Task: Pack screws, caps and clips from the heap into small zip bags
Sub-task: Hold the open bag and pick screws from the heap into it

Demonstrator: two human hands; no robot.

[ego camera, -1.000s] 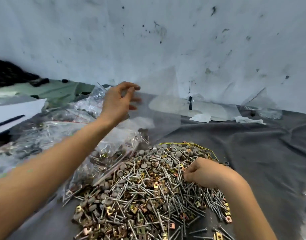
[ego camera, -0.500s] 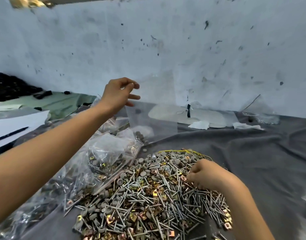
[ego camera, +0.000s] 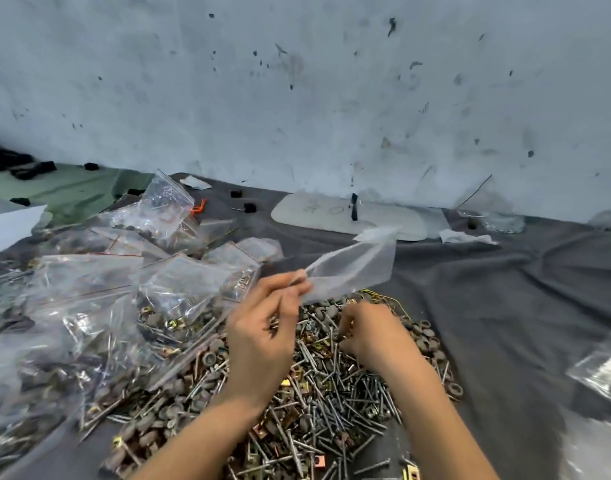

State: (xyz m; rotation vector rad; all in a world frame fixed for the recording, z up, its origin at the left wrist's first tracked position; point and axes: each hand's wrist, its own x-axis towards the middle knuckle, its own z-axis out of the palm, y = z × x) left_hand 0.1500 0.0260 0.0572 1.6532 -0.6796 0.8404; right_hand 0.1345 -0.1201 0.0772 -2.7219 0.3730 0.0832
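Note:
A heap of silver screws, grey round caps and brass clips [ego camera: 331, 403] lies on a dark grey cloth [ego camera: 498, 306]. My left hand [ego camera: 262, 334] is over the heap's upper left and pinches the corner of an empty clear zip bag [ego camera: 352, 268], which trails up and to the right. My right hand [ego camera: 370, 334] rests on the heap's top with its fingers curled around small parts; what it holds is hidden.
A pile of filled zip bags [ego camera: 100, 292] covers the left side. A white flat tray [ego camera: 345, 216] lies by the stained wall [ego camera: 297, 98]. More bags sit at the right edge [ego camera: 601, 372] and far right [ego camera: 491, 220].
My left hand has come down from the raised position at the left to just above the heap, carrying the empty bag with it. My right hand stays on the heap. The view has tilted.

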